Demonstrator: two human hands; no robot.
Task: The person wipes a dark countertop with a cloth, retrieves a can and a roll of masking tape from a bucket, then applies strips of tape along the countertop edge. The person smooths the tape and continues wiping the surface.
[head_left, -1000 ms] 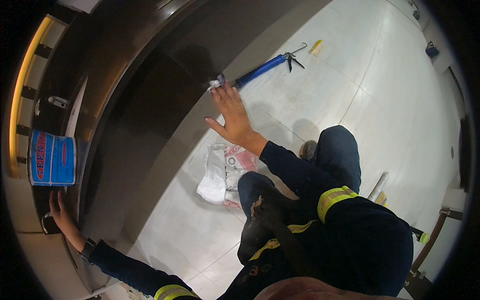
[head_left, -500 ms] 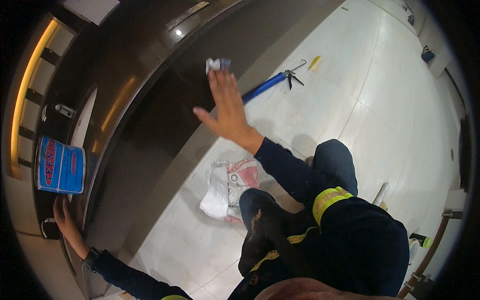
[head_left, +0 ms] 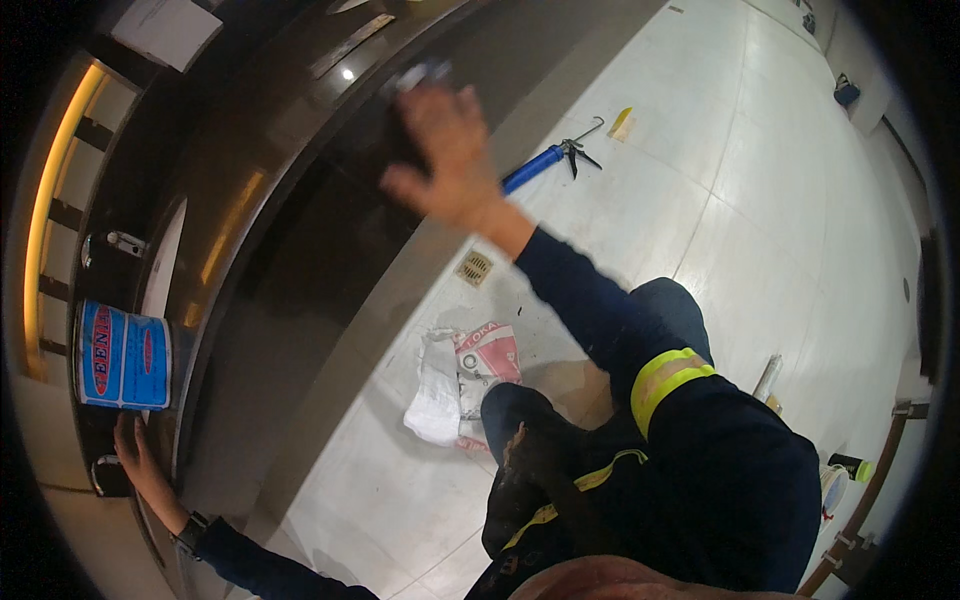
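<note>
My right hand [head_left: 450, 160] is pressed to the dark glossy curved panel [head_left: 320, 215], blurred by motion. Its fingertips hold a small crumpled white and grey cloth [head_left: 418, 76] against that surface; the smear hides the exact grip. At the lower left, my left hand [head_left: 145, 462] rests on the counter edge with its fingers stretched out and nothing in them. Just beyond those fingers stands a blue tin [head_left: 125, 358] with red markings.
A blue caulking gun [head_left: 540, 165] lies on the pale tiled floor beside the panel, near a yellow scraper-like piece [head_left: 621, 124]. Close to my knee are a floor drain [head_left: 474, 268] and a crumpled white and red bag [head_left: 485, 360]. White sheets [head_left: 165, 30] lie at the far left.
My right hand has slid the cloth farther up and slightly left along the dark panel, uncovering the floor drain. My left hand stays by the tin.
</note>
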